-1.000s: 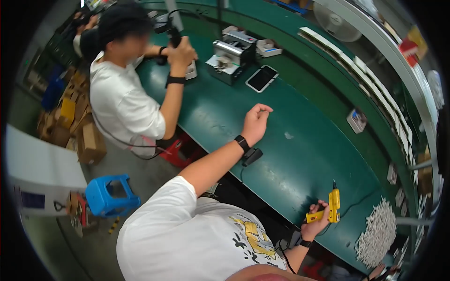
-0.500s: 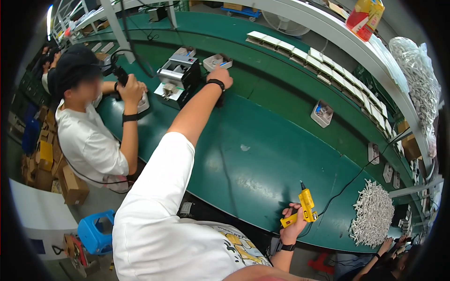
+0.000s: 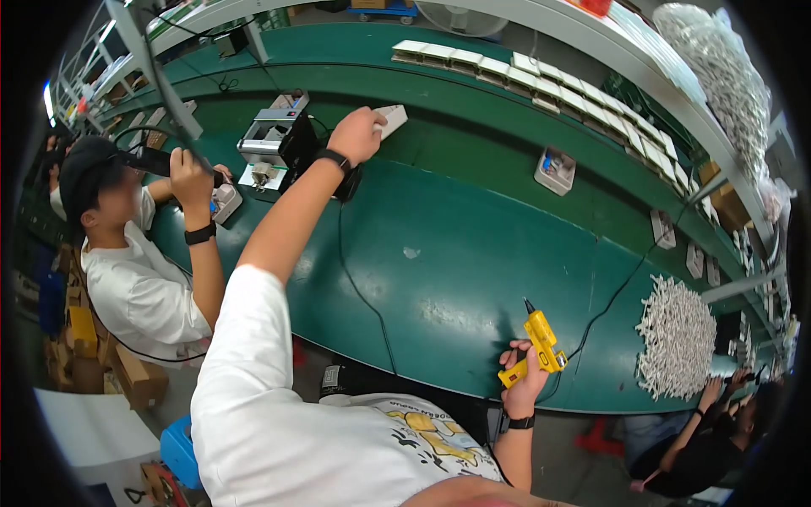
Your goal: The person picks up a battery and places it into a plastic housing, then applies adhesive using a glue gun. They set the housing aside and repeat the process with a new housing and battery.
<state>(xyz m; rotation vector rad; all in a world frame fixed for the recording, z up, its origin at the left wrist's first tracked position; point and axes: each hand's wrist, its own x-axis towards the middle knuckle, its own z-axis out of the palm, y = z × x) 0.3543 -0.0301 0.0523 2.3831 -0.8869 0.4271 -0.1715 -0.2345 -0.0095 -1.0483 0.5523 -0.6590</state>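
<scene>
Left hand (image 3: 355,137), near twelve o'clock: grasping tilted white tray (image 3: 393,121); loose contents, if any, could spill through tipping. Right hand (image 3: 525,378), four o'clock: clasping yellow hot-glue gun (image 3: 543,338); its cord (image 3: 621,288) could snag, jerking the nozzle (image 3: 530,307) across the green worktop (image 3: 456,262).

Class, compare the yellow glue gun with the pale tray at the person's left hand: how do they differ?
Colour: the yellow glue gun is bright with a dark tip; the pale tray is whitish.
Shape: the glue gun is pistol-like, the tray boxy.
Place: the glue gun is in the right hand, close to the body; the tray is farther out, at the left hand.
Shared: a hand touches each.
</scene>
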